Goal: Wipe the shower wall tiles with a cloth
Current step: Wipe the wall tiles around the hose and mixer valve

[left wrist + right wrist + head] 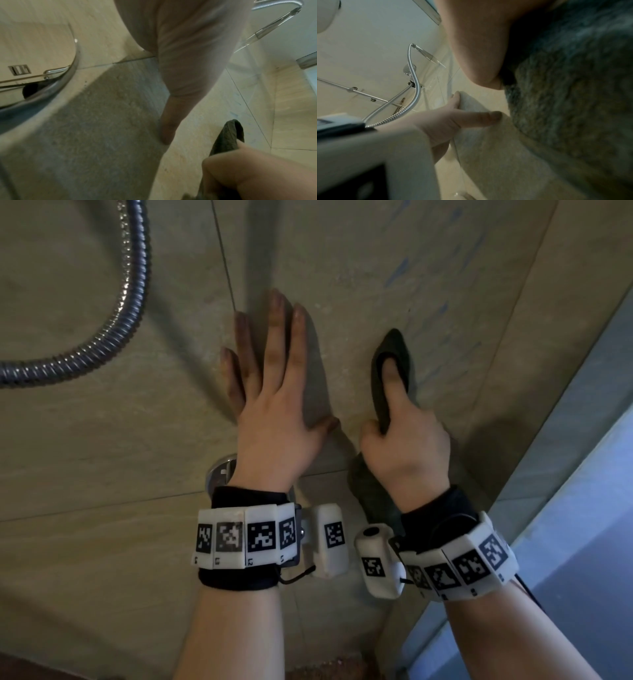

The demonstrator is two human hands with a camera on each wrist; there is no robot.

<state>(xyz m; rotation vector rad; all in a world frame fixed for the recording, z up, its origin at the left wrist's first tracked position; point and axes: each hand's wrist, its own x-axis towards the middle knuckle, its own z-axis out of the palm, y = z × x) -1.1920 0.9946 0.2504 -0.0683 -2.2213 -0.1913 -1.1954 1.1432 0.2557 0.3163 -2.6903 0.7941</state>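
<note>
Cloth (pixel 394 364) lying against the tiled wall (pixel 359 268) at centre right of the frame, right hand (pixel 406 446) gripping it, forefinger pressing along it, left hand (pixel 274 405) resting flat just beside, fingers spreading.

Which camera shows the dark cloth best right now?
The head view: the dark cloth shows whole against the wall tiles, gripped by the right hand with a finger pressing along it. The left wrist view catches only its upper tip; the right wrist view is a blurred close-up of its texture.
</note>
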